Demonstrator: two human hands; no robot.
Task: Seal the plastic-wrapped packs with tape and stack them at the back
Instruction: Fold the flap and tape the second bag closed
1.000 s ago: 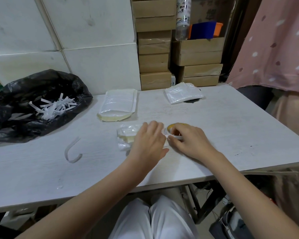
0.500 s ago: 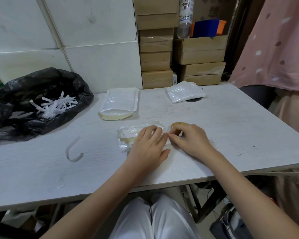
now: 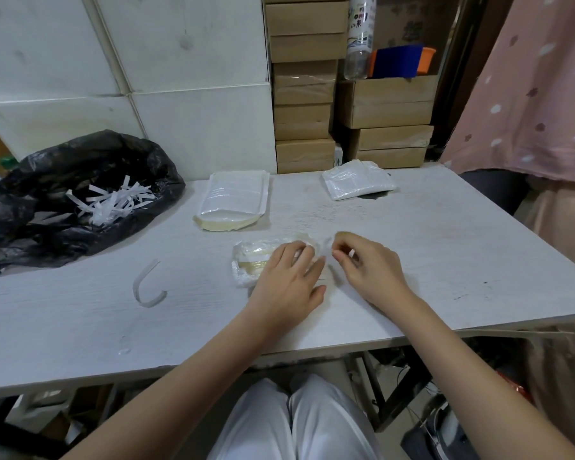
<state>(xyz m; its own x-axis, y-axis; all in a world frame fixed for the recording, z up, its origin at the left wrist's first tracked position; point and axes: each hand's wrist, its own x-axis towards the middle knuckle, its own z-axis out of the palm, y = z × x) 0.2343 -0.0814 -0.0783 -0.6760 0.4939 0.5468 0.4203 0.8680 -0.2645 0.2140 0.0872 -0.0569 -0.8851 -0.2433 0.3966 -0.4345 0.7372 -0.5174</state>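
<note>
Near the desk's (image 3: 445, 247) front edge, the left hand (image 3: 284, 280) presses flat fingers on the soft, light, slippery pack (image 3: 259, 257) w/ the right hand (image 3: 369, 270) pinching clear tape (image 3: 327, 243), so it's prob best held by its sides.

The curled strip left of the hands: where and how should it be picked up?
Pinch the curled strip at its raised upper end, coming from above. It stands on edge in a U on the table, so it likely lifts with a light thumb-and-finger pinch across the thin band.
</note>
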